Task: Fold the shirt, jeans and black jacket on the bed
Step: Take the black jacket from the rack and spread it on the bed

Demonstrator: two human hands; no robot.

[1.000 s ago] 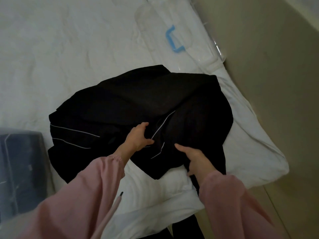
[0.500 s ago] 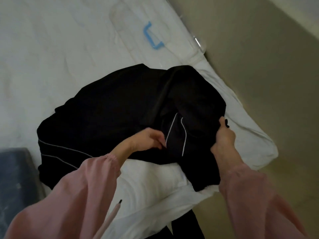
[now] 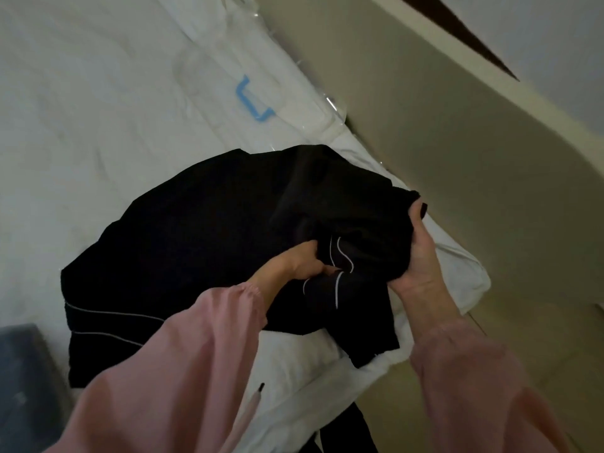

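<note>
Clutching rumpled, white-piped black jacket (image 3: pixel 202 223), both hands (image 3: pixel 302 261) (image 3: pixel 413 256)

The jacket (image 3: pixel 209 230) is matt black cloth with thin white piping, lying on a wrinkled white cotton-like sheet (image 3: pixel 81 103).

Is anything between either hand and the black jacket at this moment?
Nothing visible. Both hands are on the jacket: the left hand grips bunched fabric beside the white piping, and the right hand holds the jacket's edge near the corner of the bed.
</note>
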